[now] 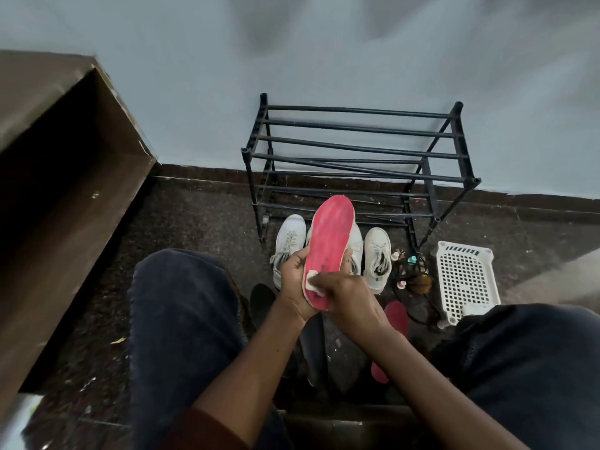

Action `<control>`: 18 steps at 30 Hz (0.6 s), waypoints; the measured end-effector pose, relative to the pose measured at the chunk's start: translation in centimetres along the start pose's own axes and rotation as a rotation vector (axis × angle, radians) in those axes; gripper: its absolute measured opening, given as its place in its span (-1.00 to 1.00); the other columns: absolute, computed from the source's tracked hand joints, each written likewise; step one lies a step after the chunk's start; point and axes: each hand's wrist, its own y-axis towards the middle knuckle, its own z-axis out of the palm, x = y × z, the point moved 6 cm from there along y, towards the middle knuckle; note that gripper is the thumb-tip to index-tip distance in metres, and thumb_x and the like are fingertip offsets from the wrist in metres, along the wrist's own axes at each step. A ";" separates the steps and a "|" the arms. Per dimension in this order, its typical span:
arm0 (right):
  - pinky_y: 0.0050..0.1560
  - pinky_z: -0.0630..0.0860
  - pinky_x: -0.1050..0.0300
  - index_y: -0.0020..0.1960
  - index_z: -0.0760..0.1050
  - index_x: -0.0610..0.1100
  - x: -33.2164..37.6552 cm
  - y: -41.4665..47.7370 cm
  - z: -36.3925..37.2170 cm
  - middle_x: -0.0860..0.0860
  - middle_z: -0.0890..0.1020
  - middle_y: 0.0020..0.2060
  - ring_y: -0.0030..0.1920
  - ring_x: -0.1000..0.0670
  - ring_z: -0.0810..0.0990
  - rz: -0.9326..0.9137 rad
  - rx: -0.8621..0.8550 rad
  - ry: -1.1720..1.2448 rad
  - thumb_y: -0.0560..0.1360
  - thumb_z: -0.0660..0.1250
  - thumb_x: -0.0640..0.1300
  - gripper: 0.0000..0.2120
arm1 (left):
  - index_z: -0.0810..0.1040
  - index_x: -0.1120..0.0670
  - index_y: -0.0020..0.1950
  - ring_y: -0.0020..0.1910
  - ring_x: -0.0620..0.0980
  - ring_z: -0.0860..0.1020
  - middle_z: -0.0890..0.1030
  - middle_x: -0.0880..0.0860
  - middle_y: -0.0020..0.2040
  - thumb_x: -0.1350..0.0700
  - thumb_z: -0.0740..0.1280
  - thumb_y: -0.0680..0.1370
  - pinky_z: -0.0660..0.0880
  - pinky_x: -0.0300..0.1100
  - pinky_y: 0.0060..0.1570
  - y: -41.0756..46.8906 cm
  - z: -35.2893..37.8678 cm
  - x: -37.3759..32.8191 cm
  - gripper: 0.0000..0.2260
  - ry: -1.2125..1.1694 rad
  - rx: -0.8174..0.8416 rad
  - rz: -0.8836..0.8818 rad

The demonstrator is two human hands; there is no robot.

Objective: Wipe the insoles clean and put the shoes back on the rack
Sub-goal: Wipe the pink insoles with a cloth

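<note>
The left hand (292,282) gripped the red insole (328,238). The right hand (349,292) pinched a white wipe (312,277) against it. The rack (357,134) stood at twelve o'clock.

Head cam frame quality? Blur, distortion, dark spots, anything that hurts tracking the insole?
Head view: wide-angle skews the shoe rack and skirting; upper wall smeared with soft grey shadows; red insole, white wipe, left hand and right hand fairly sharp; floor below the hands dim, dark items there hard to read; no glare.
</note>
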 end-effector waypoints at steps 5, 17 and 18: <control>-0.07 0.44 0.33 -0.09 0.67 -0.18 -0.6 -0.5 -0.5 -0.08 0.70 -0.13 -0.12 -0.02 0.64 0.105 0.011 0.128 0.32 0.41 -0.38 -0.79 | 0.61 0.33 0.12 0.10 0.16 0.58 0.59 0.29 0.12 -0.01 0.14 0.53 0.54 -0.06 0.12 -0.2 -0.5 0.8 -0.54 0.026 0.009 -0.047; -0.04 0.37 0.32 -0.01 0.65 -0.20 -1.6 2.8 -0.4 -0.14 0.66 -0.07 -0.10 -0.12 0.62 0.181 0.044 0.000 0.42 0.35 -0.30 -0.82 | 0.61 0.28 0.09 0.05 0.12 0.61 0.61 0.21 0.02 0.01 0.18 0.47 0.49 -0.02 0.17 0.3 -0.4 0.4 -0.59 0.063 -0.009 -0.019; -0.06 0.33 0.37 -0.02 0.65 -0.20 -1.3 2.3 0.0 -0.13 0.67 -0.06 -0.08 -0.10 0.62 0.172 0.085 0.008 0.42 0.35 -0.30 -0.82 | 0.62 0.29 0.09 0.09 0.12 0.58 0.59 0.22 0.07 -0.01 0.18 0.48 0.45 -0.03 0.21 0.2 -0.4 0.3 -0.57 0.076 -0.013 -0.015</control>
